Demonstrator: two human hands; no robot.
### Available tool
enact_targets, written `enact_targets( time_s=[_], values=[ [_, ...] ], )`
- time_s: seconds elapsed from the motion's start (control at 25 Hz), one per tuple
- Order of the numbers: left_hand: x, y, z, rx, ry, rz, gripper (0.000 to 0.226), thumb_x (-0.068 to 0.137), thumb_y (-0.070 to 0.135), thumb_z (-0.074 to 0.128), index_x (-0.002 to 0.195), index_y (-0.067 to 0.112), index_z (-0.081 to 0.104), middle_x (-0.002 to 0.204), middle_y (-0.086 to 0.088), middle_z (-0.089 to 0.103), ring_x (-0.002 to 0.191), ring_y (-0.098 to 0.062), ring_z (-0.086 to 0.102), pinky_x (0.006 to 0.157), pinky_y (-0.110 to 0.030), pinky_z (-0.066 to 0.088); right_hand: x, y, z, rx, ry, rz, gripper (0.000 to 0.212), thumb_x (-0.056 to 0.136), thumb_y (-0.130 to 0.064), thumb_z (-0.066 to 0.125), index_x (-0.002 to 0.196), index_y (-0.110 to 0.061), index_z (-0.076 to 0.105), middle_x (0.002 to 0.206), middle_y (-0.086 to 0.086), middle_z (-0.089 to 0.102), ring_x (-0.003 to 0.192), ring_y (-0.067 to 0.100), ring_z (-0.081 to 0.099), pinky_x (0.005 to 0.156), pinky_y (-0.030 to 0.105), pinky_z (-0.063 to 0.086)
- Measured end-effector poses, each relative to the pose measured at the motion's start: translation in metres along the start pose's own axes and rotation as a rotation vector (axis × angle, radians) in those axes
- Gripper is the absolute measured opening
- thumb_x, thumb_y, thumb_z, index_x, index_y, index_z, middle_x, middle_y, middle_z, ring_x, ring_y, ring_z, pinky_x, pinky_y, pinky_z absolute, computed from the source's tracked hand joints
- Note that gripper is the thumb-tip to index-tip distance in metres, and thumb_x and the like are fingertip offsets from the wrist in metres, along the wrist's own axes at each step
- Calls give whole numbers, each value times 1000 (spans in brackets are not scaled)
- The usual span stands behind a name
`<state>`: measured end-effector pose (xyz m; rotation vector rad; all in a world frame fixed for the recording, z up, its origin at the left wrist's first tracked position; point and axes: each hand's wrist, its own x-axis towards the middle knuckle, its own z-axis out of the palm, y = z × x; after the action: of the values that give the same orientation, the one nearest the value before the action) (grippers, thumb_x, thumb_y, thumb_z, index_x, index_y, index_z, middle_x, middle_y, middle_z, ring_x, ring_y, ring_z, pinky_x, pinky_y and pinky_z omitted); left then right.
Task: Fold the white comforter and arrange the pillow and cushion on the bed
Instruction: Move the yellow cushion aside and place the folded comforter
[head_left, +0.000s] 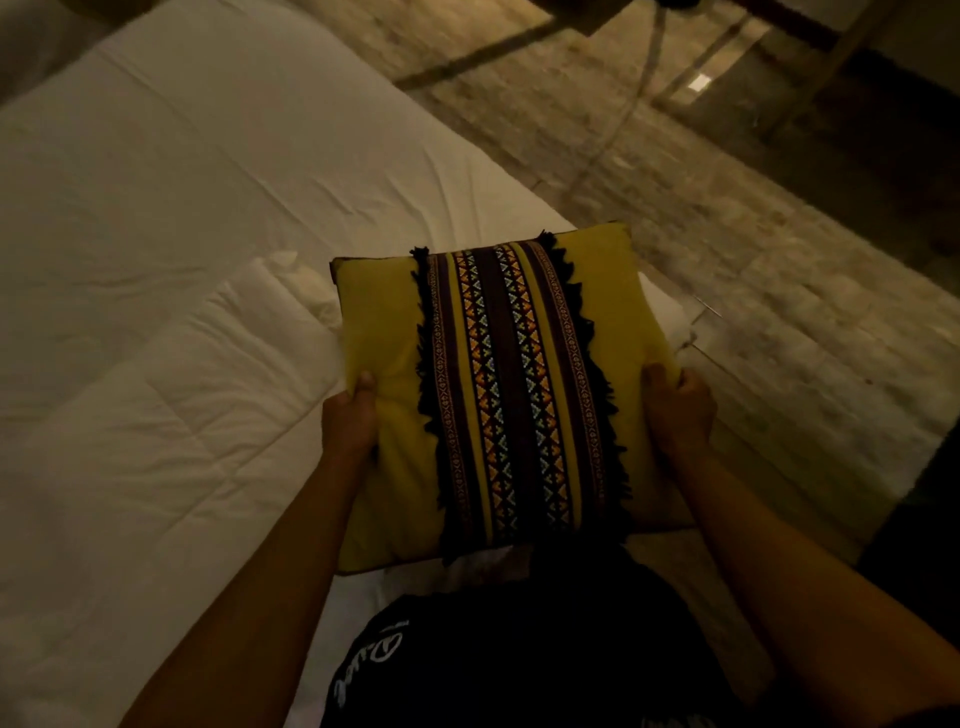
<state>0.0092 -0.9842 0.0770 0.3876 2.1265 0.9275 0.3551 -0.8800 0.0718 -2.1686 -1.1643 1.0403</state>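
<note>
A square yellow cushion (384, 332) with a dark, fringed, patterned band down its middle is held flat in front of me, above the bed's near corner. My left hand (349, 415) grips its left edge and my right hand (678, 410) grips its right edge. The white quilted comforter (171, 415) lies on the bed to the left, partly under the cushion. The bed's white sheet (208, 171) stretches away beyond it. No pillow is in view.
A pale stone tile floor (779, 270) runs along the bed's right side. Dark wooden furniture legs (810, 78) and a cable stand at the top right. My dark shirt (519, 649) fills the bottom centre.
</note>
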Motion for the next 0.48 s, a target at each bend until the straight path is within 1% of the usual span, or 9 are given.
enact_targets(
  time_s=[0.08,0.2,0.28,0.32,0.4,0.48],
  values=[
    [12,12,27,-30,37,-71,46,96,53,49,95,10,66,96,-10,67,96,-31,64,91,-47,53,45,-14,3,-30,-43,-34,35,89,-48,51,68,-20,42,68,-2,45,60,17,42,54,31,34],
    [29,26,73,-78,94,-205,58,94,57,49,108,3,66,106,-14,67,99,-31,63,94,-46,52,115,-32,6,-98,-115,-46,37,87,-51,50,77,-16,49,72,0,50,65,20,49,60,36,43],
    [38,28,100,-129,103,-274,56,92,58,51,106,6,66,104,-11,67,97,-29,63,95,-45,52,159,-45,13,-142,-156,-73,39,88,-52,49,82,-13,53,74,1,52,67,21,51,62,36,44],
    [43,25,112,-153,108,-314,58,90,60,52,109,7,66,106,-10,68,98,-29,64,96,-46,52,180,-49,19,-164,-172,-92,39,88,-51,48,82,-13,53,74,0,52,68,21,50,61,34,42],
    [52,18,132,-220,128,-371,65,87,63,53,126,12,62,116,-9,67,104,-27,63,99,-48,50,210,-55,31,-213,-207,-148,37,91,-48,46,81,-13,53,73,-1,52,68,19,49,59,30,38],
    [63,6,151,-266,152,-440,74,86,66,53,139,14,52,126,-6,63,109,-27,61,101,-47,49,240,-52,48,-257,-259,-174,37,95,-46,44,84,-12,54,76,0,54,71,19,51,63,31,39]
  ],
)
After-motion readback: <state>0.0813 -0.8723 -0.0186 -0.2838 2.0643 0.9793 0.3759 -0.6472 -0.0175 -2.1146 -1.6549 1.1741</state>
